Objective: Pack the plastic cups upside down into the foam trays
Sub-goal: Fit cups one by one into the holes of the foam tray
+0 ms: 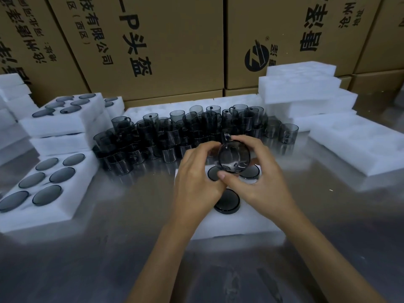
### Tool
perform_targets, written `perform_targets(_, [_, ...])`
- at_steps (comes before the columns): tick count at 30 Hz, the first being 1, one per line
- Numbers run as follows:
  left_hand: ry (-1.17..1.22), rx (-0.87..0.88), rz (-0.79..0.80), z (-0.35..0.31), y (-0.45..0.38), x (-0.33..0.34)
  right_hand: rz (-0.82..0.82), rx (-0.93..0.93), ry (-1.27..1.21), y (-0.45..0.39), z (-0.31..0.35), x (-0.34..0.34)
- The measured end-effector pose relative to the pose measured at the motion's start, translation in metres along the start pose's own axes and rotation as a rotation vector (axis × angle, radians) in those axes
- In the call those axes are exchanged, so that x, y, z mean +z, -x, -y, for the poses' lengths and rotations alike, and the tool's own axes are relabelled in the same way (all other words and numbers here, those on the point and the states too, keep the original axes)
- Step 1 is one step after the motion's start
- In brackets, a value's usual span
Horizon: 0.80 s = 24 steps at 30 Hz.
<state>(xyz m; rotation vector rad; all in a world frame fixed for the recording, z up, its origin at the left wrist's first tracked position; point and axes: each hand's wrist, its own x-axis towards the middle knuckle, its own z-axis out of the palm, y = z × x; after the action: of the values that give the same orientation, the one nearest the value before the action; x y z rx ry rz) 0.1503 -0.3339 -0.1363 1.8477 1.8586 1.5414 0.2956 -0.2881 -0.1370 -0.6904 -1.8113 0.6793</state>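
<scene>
Both my hands hold one smoky transparent plastic cup (235, 157) above the white foam tray (247, 221) in front of me. My left hand (196, 178) grips its left side, and my right hand (258, 171) curls around its right side and top. The cup lies tilted with a round end facing me. Three dark cup bases (227, 202) show in the tray's holes, partly hidden by my hands. A large pile of the same grey cups (175, 132) stands on the metal table behind the tray.
Filled foam trays (43, 189) with upside-down cups lie at the left, some stacked (65, 114). Unfilled foam trays (306, 88) are stacked at the back right, one (358, 147) lying flat. Cardboard boxes (164, 44) wall the back. The steel table (109, 259) extends toward me.
</scene>
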Motion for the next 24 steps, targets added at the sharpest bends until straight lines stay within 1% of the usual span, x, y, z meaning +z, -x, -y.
perform_targets(1, [-0.014, -0.002, 0.037, -0.001, 0.000, 0.000, 0.026, 0.039, -0.040, -0.003, 0.000, -0.007])
perform_targets(3, [-0.008, -0.025, 0.167, -0.001, -0.001, 0.000, 0.125, 0.135, -0.111, -0.010, -0.002, -0.028])
perform_targets(5, [0.059, -0.067, 0.303, 0.000, -0.001, -0.002, 0.251, 0.235, -0.108, -0.014, -0.006, -0.051])
perform_targets(6, [0.107, -0.085, 0.342, 0.001, -0.001, -0.002, 0.303, 0.283, -0.076, -0.014, -0.010, -0.062])
perform_targets(9, [0.188, -0.097, 0.364, 0.001, 0.000, -0.002, 0.427, 0.373, 0.007, -0.013, -0.016, -0.085])
perform_targets(12, [0.185, -0.088, 0.396, -0.002, 0.001, 0.000, 0.572, 0.358, -0.013, -0.012, -0.012, -0.093])
perform_targets(14, [0.179, -0.057, 0.405, -0.003, 0.002, 0.003, 0.636, 0.382, -0.020, -0.011, -0.010, -0.092])
perform_targets(20, [0.180, -0.086, 0.410, -0.004, 0.005, 0.012, 0.641, 0.455, 0.126, -0.011, -0.013, -0.089])
perform_targets(22, [0.188, -0.097, 0.405, -0.006, 0.006, 0.012, 0.647, 0.466, 0.145, -0.010, -0.017, -0.089])
perform_targets(24, [0.203, -0.100, 0.404, -0.007, 0.006, 0.011, 0.688, 0.465, 0.127, -0.010, -0.020, -0.092])
